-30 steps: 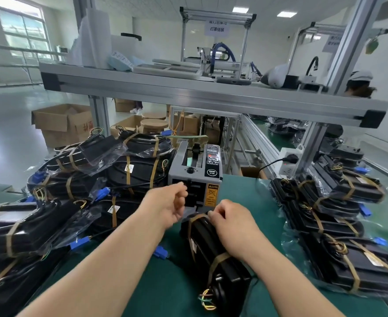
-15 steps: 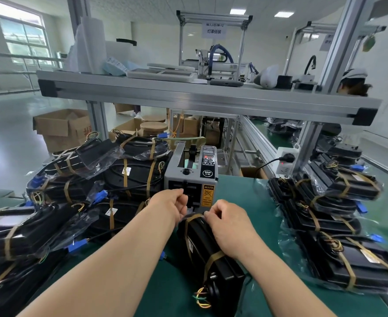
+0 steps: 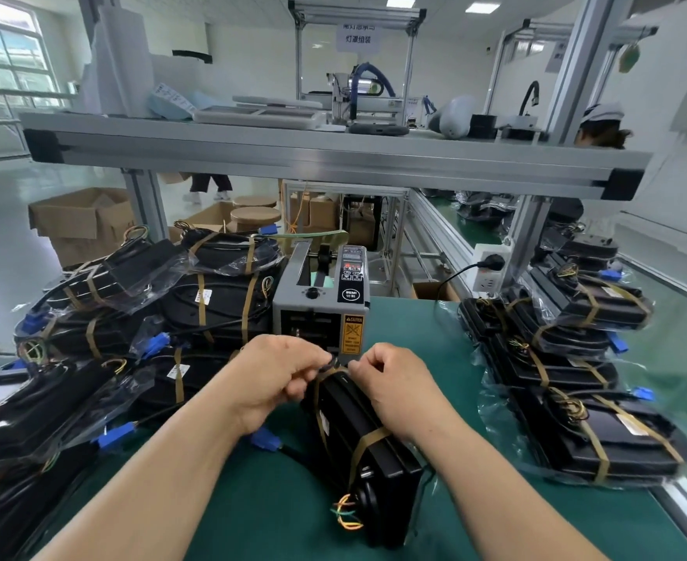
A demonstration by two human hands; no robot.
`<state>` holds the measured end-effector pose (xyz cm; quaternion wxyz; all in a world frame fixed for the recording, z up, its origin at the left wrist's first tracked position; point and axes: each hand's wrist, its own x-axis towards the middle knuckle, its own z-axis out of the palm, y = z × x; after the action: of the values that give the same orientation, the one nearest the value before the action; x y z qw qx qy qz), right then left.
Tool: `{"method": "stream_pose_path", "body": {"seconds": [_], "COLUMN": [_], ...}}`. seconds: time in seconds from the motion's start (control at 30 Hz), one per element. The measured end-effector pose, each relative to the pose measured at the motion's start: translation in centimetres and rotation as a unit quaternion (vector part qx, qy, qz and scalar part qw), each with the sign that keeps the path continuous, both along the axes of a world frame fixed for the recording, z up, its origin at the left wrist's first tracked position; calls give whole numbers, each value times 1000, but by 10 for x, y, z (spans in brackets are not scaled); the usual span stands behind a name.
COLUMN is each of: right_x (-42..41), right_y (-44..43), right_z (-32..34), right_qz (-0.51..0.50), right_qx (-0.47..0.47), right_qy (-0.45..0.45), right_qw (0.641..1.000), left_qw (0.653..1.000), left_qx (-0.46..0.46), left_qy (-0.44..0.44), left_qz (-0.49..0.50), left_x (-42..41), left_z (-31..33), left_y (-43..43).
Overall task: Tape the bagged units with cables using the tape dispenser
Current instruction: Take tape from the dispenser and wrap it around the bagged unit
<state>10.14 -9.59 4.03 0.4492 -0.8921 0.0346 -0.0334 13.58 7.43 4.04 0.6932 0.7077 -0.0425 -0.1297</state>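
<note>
Left hand (image 3: 277, 382) and right hand (image 3: 394, 388) pinch the bagged unit (image 3: 358, 439) (far end, beside tape dispenser (image 3: 321, 301))

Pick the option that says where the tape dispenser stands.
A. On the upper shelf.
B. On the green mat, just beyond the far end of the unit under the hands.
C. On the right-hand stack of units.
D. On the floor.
B: the grey tape dispenser sits on the green mat, right behind the unit that the left hand and right hand grip.
</note>
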Motion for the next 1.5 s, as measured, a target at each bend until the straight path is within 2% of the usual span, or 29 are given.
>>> {"method": "stream_pose_path", "body": {"seconds": [0.07, 0.2, 1.33, 1.5], "right_x": [0, -2, -7, -7], "right_y": [0, 0, 9, 10], "right_z": [0, 0, 1, 1], "right_qz": [2, 10, 18, 18], "right_qx": [0, -1, -8, -8], "right_qy": [0, -4, -23, -22], "right_qw": [1000, 1000, 1000, 1000], "left_qw": [994, 987, 986, 980], "left_qx": [89, 141, 149, 169], "left_qy": [-16, -29, -71, -105], "left_qz": [-56, -71, 20, 28], "left_x": [-9, -9, -12, -13], "left_z": [6, 12, 1, -3], "left_y": [7, 4, -8, -6]}}
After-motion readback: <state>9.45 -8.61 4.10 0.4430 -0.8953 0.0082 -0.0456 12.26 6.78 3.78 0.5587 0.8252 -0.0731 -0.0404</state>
